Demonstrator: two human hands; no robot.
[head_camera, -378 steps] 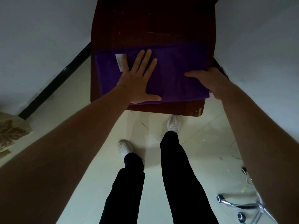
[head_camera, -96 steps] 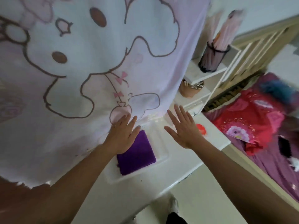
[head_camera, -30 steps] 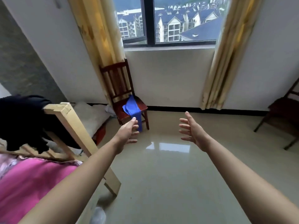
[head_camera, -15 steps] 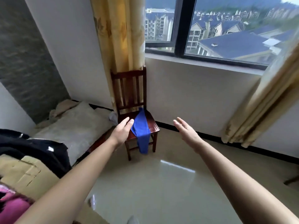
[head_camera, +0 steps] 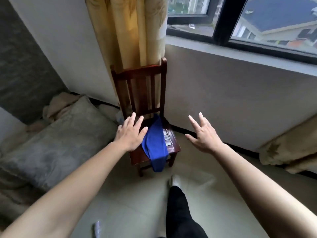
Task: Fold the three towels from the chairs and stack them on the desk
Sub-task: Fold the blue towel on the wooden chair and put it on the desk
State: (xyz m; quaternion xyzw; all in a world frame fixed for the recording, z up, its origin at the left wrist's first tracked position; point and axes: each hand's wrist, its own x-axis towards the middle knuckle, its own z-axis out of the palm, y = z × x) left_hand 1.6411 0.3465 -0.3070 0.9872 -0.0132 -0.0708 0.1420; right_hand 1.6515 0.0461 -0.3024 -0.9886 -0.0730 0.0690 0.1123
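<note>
Progress: honestly not far for this one. The blue towel (head_camera: 155, 145) was still unfolded on the chair (head_camera: 139, 72), and nobody had hold of it yet.
Still to do: my guess is grab it, fold it and carry it to the bench. The bench wasn't in shot, so I couldn't tell how many were already stacked there.
Where the towel was: dead ahead at 12 o'clock from the person's shoe. It lay across the seat, with its front end hanging over the seat's 6 o'clock edge.
Towel feel: soft, limp cloth in plain matte blue, bunched into a long narrow strip. It looked like it'd flop as soon as it was lifted.
Chair: dark reddish wood with a glossy finish, a slatted back and a hard flat seat.
Left hand (head_camera: 131, 134): fingers straight and spread, palm down, empty, at roughly 9 o'clock of the towel. It sat right at the cloth's edge, but I couldn't tell if it was touching.
Right hand (head_camera: 204, 136): also spread wide and holding nothing, out at 3 o'clock and well clear of the chair.
Around: a yellowish curtain (head_camera: 130, 31) hung in folds behind the chair at 12 o'clock. Rumpled grey bedding (head_camera: 56, 134) lay at 9 o'clock, and the floor (head_camera: 137, 203) was smooth and pale.
</note>
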